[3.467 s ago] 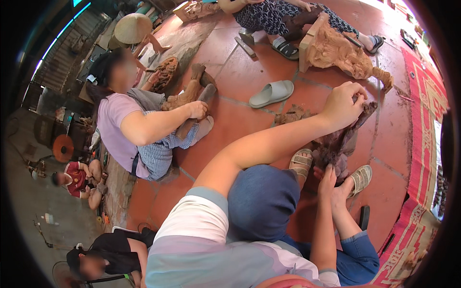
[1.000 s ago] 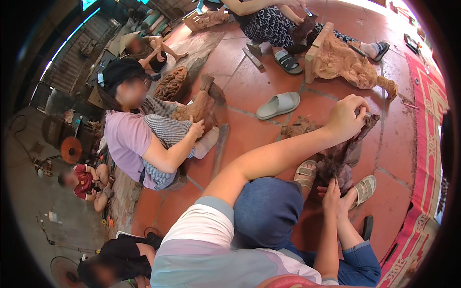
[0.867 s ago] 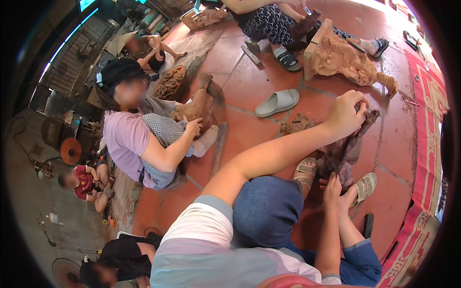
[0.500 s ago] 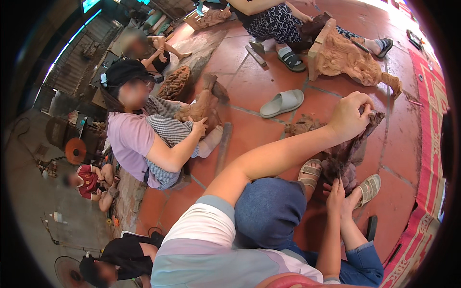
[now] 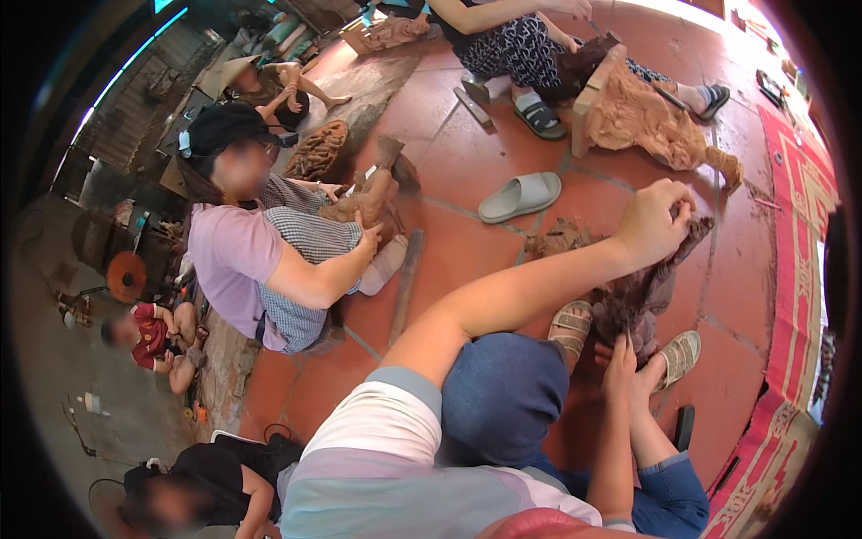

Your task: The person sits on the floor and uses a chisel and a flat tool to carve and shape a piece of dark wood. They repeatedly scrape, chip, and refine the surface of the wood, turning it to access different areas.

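Note:
A dark brown wood carving [image 5: 639, 301] stands tilted between my feet, its narrow end up and to the right. The curled fingers of my left hand [image 5: 654, 223] are closed at that upper end. Lower down, my right hand [image 5: 618, 366] is against the carving's wide, knobbly base, fingers bent and pressed close to the wood. Whether it pinches something small there is hidden. My sandalled left foot [image 5: 570, 331] and right foot [image 5: 678, 357] are on either side of the base.
A grey slipper [image 5: 521, 197] and a rough brown wood piece [image 5: 561, 238] lie ahead on red tiles. One person [image 5: 238, 269] sits left with a carving [image 5: 364, 198]. Another carving [image 5: 642, 117] lies ahead by a seated worker. A red patterned mat [image 5: 790, 341] runs along the right; a dark bar [image 5: 684, 428] lies near my right leg.
The view has shifted slightly. My right hand's fingers have drawn in closer to the carving's base, while my left hand stays at the upper end.

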`<state>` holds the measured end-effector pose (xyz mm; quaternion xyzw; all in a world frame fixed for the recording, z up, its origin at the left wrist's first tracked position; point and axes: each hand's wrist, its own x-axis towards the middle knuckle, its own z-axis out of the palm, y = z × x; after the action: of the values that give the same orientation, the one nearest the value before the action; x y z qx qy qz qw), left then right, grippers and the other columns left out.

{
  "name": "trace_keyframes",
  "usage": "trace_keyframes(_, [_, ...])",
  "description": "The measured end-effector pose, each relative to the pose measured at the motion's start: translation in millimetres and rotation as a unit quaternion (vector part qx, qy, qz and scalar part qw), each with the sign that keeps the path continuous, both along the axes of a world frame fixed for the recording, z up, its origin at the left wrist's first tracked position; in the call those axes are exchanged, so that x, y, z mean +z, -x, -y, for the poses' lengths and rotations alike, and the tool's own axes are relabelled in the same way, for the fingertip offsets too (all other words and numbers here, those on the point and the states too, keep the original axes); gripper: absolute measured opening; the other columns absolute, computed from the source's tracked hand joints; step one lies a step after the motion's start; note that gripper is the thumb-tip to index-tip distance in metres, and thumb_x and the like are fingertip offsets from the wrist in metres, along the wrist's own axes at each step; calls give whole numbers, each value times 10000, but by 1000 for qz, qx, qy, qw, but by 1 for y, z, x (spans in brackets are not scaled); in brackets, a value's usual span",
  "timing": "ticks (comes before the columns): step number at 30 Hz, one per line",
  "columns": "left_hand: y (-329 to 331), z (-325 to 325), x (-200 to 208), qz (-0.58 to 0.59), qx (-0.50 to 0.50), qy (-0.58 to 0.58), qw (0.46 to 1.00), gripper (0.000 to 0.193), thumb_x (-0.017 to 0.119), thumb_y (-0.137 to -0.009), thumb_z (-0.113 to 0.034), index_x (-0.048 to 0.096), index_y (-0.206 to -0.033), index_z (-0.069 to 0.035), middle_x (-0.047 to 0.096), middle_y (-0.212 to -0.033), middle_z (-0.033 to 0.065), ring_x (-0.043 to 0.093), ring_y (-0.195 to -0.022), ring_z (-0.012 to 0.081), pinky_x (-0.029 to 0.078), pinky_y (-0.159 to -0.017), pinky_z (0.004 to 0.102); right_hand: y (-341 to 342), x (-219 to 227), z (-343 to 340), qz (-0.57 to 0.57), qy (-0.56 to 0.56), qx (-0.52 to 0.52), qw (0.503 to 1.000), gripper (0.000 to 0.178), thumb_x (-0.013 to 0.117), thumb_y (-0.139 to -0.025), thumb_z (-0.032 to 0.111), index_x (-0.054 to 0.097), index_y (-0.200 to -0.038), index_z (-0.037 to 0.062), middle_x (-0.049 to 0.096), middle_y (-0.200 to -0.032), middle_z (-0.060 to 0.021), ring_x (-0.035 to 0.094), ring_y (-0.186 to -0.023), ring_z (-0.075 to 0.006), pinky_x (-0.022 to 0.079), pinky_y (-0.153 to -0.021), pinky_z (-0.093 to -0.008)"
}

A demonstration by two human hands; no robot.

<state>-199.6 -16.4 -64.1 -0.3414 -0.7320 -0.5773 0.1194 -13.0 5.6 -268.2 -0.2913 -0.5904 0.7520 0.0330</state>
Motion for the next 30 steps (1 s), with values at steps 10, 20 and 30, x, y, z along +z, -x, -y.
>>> trace_keyframes(10, [-1,1,-3,0,-9,-15,1000,46,566,-809,-15,605,-822,-35,595,-773,124,609,-726,278,473,-639,347,-5,7,3,-17,-6,4,1000,468,389,-989,313,430,-1307,-28,549,-1138,-111,646,-808,-187,502,-608,-241])
trace_keyframes(20, [0,2,-2,9,-7,-3,1000,27,590,-789,-15,608,-795,-34,599,-763,111,609,-731,262,472,-638,342,7,-3,-4,-9,-22,27,999,472,383,-990,326,450,-1279,-41,611,-1044,-114,647,-814,-177,502,-616,-244])
trace_keyframes(30, [0,0,0,19,-26,3,999,18,590,-802,-35,607,-805,-38,604,-795,118,610,-738,270,478,-661,349,14,-17,-17,-6,-65,66,996,470,374,-989,300,416,-1338,-14,583,-1139,-131,648,-803,-182,503,-608,-255])
